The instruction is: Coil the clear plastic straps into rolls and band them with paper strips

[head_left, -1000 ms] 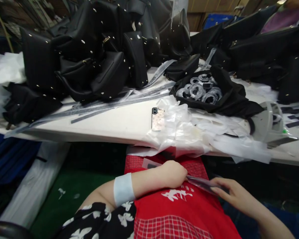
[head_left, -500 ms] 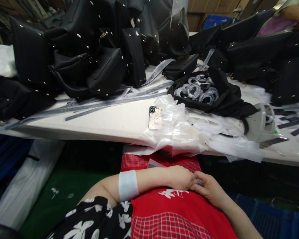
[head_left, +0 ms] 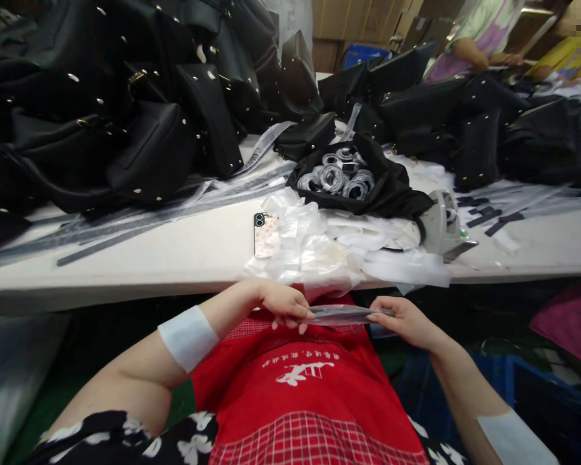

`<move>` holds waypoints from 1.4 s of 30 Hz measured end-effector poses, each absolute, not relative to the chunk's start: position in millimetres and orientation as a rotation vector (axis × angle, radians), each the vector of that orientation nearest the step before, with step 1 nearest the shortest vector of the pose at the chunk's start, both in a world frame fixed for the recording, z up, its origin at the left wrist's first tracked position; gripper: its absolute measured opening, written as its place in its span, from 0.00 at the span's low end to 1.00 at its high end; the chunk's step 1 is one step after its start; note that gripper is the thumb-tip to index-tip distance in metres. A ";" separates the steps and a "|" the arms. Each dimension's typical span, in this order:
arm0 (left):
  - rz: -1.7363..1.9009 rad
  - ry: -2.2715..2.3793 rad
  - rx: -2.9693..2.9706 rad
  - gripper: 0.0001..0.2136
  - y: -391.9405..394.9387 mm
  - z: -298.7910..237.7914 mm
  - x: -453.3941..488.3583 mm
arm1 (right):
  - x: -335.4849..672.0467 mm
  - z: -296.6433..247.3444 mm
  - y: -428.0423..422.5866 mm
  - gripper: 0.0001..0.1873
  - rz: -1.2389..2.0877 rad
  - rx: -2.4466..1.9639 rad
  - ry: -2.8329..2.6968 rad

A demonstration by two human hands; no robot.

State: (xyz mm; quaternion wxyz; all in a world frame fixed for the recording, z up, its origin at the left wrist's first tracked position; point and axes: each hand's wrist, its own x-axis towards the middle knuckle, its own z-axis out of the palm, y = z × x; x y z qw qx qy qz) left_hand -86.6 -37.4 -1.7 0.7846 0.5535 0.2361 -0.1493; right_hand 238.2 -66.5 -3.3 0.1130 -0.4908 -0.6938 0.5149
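Between my two hands stretches a clear plastic strip with something grey inside, held level over the red apron. My left hand pinches one end, its other fingers curled below. At the opposite end, my right hand grips the strip between thumb and fingers. Just beyond, crumpled white and clear plastic bags lie along the table edge, and a phone in a patterned case rests partly against them. Farther back, a black bag lies open with several coiled clear-wrapped straps inside.
Black handbags are piled at the left, and more lie at the right. A tape dispenser stands near the table's front edge. Long wrapped strips cover the table's left part. Co-workers are at the back right.
My hands have moved apart from being together at my waist and come up nearer the table edge, drawing the plastic strip out between them. The view has swung to the right.
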 end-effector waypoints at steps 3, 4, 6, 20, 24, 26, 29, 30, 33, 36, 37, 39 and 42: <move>0.007 0.518 0.987 0.19 -39.2 21.7 -87.8 | 245.8 -8.3 -60.8 0.22 1.493 -1.406 -2.055; 0.192 0.530 0.893 0.18 -36.8 32.0 -87.4 | 244.1 -10.6 -61.4 0.24 1.450 -1.426 -2.072; 0.637 0.562 0.742 0.15 -25.7 51.7 -84.5 | 231.5 -14.5 -67.7 0.25 1.363 -1.480 -2.093; 0.366 0.790 2.255 0.10 -58.2 37.3 -7.5 | 248.5 45.6 -74.2 0.34 1.513 -1.219 -1.270; 0.318 0.681 1.656 0.26 -81.7 55.2 -4.2 | 267.4 40.0 -63.4 0.29 1.368 -1.479 -1.540; 0.342 0.587 1.212 0.30 -85.0 63.7 -1.5 | 259.4 40.6 -69.2 0.28 1.200 -1.392 -1.743; 0.509 0.448 0.785 0.27 -84.2 79.9 4.9 | 225.8 35.8 -86.7 0.32 1.236 -1.201 -1.896; 0.600 0.432 0.731 0.25 -82.0 85.7 6.8 | 211.1 31.6 -93.1 0.25 1.271 -1.196 -1.900; 1.008 0.573 0.768 0.21 -68.5 92.9 8.7 | 171.9 17.6 -108.8 0.21 1.381 -1.202 -1.874; 1.437 0.915 1.201 0.18 -51.9 69.4 3.4 | 158.6 15.5 -116.5 0.25 1.715 -0.979 -1.898; 1.492 1.003 1.455 0.18 -48.5 54.7 0.5 | 161.2 18.7 -116.6 0.26 1.798 -0.912 -1.876; 1.383 1.016 2.020 0.17 -46.9 20.9 -5.3 | 175.2 28.8 -112.3 0.33 1.847 -0.855 -1.760; 1.164 0.857 2.445 0.18 -55.2 -19.3 -8.4 | 207.3 46.7 -96.9 0.38 1.822 -0.920 -1.659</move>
